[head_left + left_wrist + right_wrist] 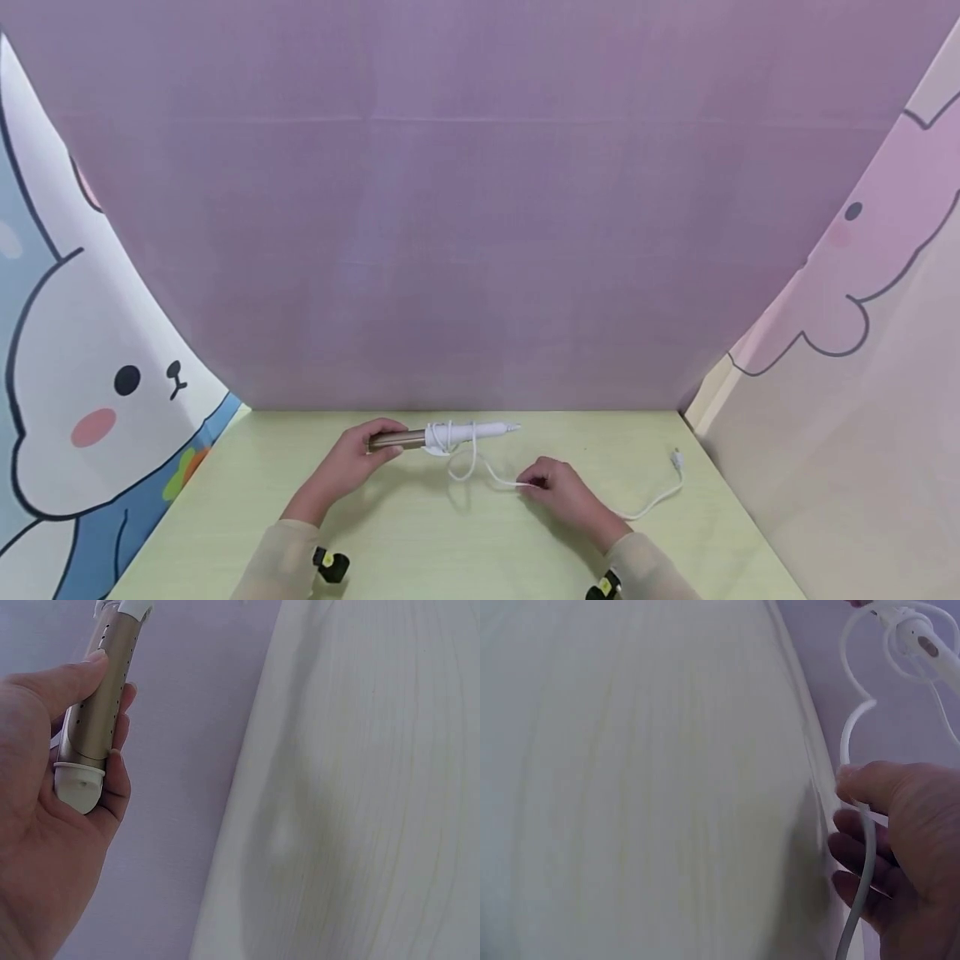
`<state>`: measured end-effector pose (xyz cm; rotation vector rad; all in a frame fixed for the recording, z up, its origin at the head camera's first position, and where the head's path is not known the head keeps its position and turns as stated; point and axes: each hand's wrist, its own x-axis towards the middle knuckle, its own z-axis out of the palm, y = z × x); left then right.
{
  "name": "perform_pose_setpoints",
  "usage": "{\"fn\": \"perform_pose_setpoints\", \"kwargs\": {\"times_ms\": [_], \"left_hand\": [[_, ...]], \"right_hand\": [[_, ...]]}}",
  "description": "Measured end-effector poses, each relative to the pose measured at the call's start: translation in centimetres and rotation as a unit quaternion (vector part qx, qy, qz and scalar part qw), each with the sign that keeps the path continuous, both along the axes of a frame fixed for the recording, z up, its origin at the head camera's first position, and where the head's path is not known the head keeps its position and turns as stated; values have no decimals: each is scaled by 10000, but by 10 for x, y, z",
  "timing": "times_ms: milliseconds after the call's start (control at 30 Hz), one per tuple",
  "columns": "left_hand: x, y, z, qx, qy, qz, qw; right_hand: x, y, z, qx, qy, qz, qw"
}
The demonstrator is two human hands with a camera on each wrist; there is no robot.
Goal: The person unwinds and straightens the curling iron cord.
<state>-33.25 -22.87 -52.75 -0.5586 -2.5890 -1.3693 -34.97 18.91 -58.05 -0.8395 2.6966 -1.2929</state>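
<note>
A curling iron [487, 430] with a white handle and a gold barrel is held up over the table, lying nearly level. My left hand [347, 463] grips it by the barrel; the left wrist view shows rows of small holes in that barrel [109, 690] and a white end cap [79, 784] against the palm. White cord [491, 473] loops around the handle and hangs below it. My right hand [561, 493] pinches the cord between thumb and forefinger, to the right of the iron. In the right wrist view the cord [868, 859] runs down past the other curled fingers.
The cord's plug [677, 458] lies on the pale wood-grain table [450, 550] at the right. A purple backdrop [480, 208] rises behind the table's far edge. Cartoon-printed panels stand at the left [67, 375] and right [862, 400].
</note>
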Motion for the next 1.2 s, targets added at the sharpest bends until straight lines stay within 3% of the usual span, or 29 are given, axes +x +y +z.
{"fn": "perform_pose_setpoints", "kwargs": {"times_ms": [200,333,433,567,733,867,1200], "left_hand": [[-2,-1,-2,6,-5,-26,10000],[-3,0,-3,23,-12,-12,10000],[-3,0,-4,34,4,-23,10000],[-2,1,-2,61,19,-39,10000],[-1,4,-1,66,101,-6,9999],[-2,3,-2,36,168,10,9999],[-2,2,-5,3,7,37,10000]], "right_hand": [[5,-12,6,-236,845,-63,9961],[11,-29,12,-815,1544,110,9846],[15,-43,15,-1171,1765,271,9769],[21,-59,15,-1437,1554,364,9767],[29,-70,14,-1599,806,69,9838],[32,-74,16,-1824,399,-60,9824],[34,-70,28,-2081,696,84,9756]]}}
